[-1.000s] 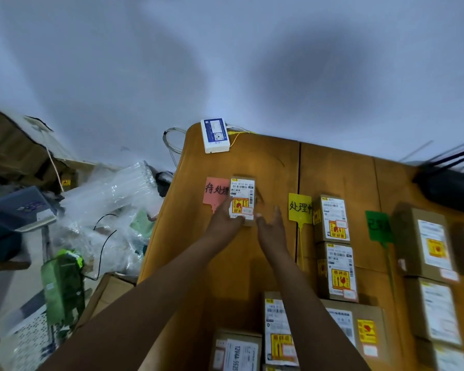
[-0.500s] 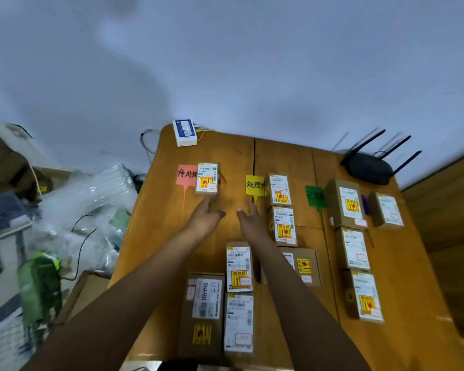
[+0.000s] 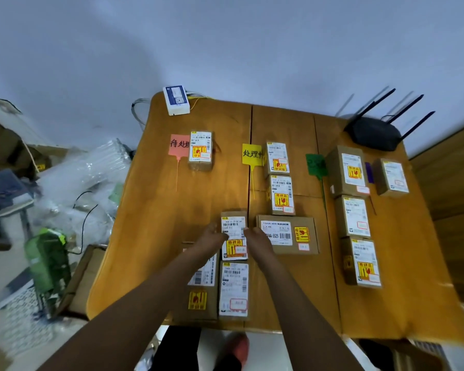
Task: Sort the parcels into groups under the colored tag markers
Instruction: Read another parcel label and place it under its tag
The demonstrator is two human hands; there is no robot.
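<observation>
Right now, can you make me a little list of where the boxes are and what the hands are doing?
Pink tag: one parcel beside it
Yellow tag: two small parcels beside it
Green tag: three parcels in a column
Hands: left hand and right hand touch the sides of a middle parcel; grip unclear
Near edge: two more parcels

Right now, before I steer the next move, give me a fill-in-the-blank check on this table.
Beside the pink tag lies ___ parcel.
The column beside the green tag holds ___ parcels.
The router stands at the table's far ___ corner.
The small parcel sits between the left hand and right hand, labelled side facing ___.
Missing words: one; three; right; up.
</observation>
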